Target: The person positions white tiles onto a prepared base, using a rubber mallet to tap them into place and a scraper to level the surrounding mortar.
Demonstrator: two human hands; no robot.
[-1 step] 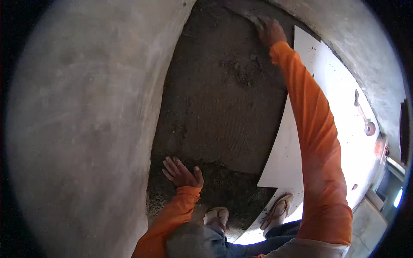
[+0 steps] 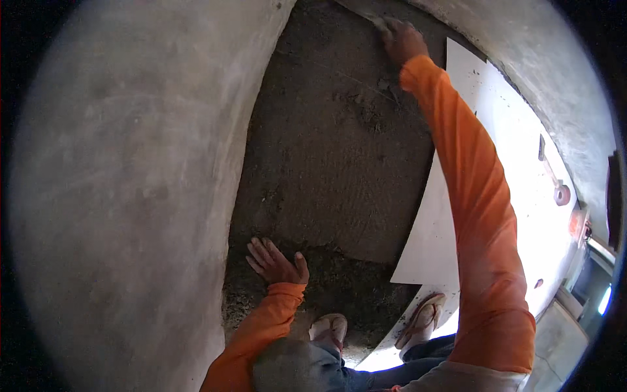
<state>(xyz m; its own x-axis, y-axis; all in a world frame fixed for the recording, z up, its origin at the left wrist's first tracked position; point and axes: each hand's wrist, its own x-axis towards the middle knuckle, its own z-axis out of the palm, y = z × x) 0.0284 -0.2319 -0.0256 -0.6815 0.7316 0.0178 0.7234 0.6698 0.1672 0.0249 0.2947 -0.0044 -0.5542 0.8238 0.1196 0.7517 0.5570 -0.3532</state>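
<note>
At the far end of the dark, damp mortar bed [image 2: 346,163], my right hand [image 2: 403,40] is closed on a thin, pale, flat-edged tool [image 2: 361,11]. It reaches up and left from the fingers along the mortar; its full shape is not visible. Nearer to me, my left hand [image 2: 277,262] has its fingers spread beside the foot of the left wall, over the rougher, darker strip of mortar. That hand holds nothing. A faint thin line crosses the mortar below the right hand.
A smooth grey wall [image 2: 130,196] rises on the left, another [image 2: 535,52] at far right. White boards [image 2: 431,242] lie along the mortar's right side. A small tool with a dark blade [image 2: 542,149] and a reddish tape roll [image 2: 562,195] rest there. My sandalled feet [image 2: 330,326] stand close by.
My right hand has shifted slightly up and to the left with the pale tool. A thin line now shows on the mortar below it. The left hand stays put.
</note>
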